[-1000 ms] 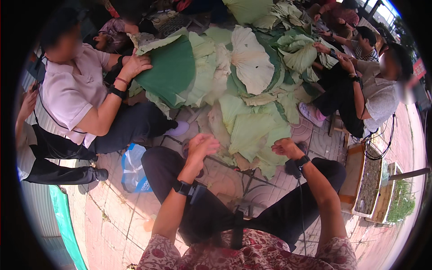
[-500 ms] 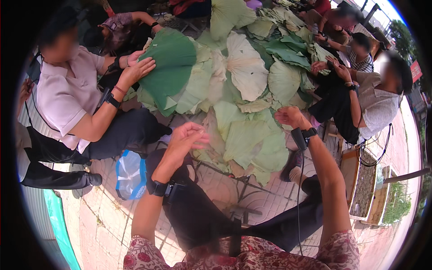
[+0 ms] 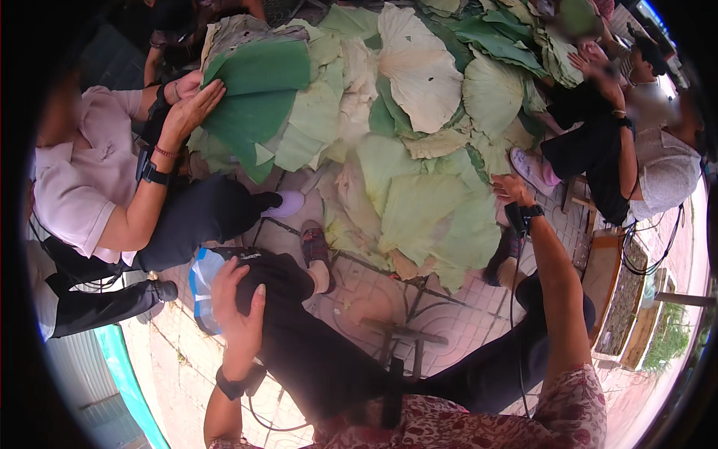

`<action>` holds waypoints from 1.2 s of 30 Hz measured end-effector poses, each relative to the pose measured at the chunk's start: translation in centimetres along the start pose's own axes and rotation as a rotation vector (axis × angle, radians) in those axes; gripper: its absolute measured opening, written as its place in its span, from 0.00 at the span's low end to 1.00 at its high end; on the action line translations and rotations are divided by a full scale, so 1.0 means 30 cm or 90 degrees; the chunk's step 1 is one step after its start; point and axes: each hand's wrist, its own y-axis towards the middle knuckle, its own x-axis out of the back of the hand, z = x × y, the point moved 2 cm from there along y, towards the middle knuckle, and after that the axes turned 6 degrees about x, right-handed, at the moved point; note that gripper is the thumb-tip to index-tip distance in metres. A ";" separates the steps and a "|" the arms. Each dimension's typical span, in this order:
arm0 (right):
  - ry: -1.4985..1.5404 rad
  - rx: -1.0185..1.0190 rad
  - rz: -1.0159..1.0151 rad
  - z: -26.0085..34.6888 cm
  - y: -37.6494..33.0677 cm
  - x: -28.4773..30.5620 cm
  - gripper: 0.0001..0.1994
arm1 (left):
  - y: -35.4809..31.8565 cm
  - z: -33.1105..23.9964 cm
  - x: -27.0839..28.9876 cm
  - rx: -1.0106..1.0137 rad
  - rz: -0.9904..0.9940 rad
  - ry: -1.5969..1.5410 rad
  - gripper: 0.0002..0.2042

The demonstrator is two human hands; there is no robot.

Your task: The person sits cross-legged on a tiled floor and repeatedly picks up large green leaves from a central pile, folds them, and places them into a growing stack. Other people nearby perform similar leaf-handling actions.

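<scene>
My left hand (image 3: 238,314) is raised over my left knee, beside a blue-and-white plastic bag (image 3: 203,288). Its fingers and thumb are spread and nothing is in them. At the right edge of the near pile, my right hand (image 3: 511,189) reaches out with fingers extended, empty, close to the leaves; whether it touches them I cannot tell. That near pile is made of large, pale green, dried-looking lotus leaves (image 3: 426,213), overlapping and partly folded. Farther off lies a broad cream-coloured leaf (image 3: 419,71). To the left a co-worker's two hands (image 3: 196,101) hold a dark green leaf (image 3: 258,97).
More leaves (image 3: 497,41) are heaped at the far right. Co-workers sit around the pile on the left and right. A small low stool (image 3: 404,333) stands on the paved floor (image 3: 351,303) between my legs. A wooden planter (image 3: 621,299) is at the right.
My left hand has drawn back from beside the leaves toward my left knee, opening wider. My right hand stays by the pile's right edge. The view has shifted.
</scene>
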 end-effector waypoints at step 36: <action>0.423 -0.181 0.233 -0.201 -0.233 -0.379 0.30 | 0.351 0.016 -1.090 -0.038 0.477 -0.091 0.31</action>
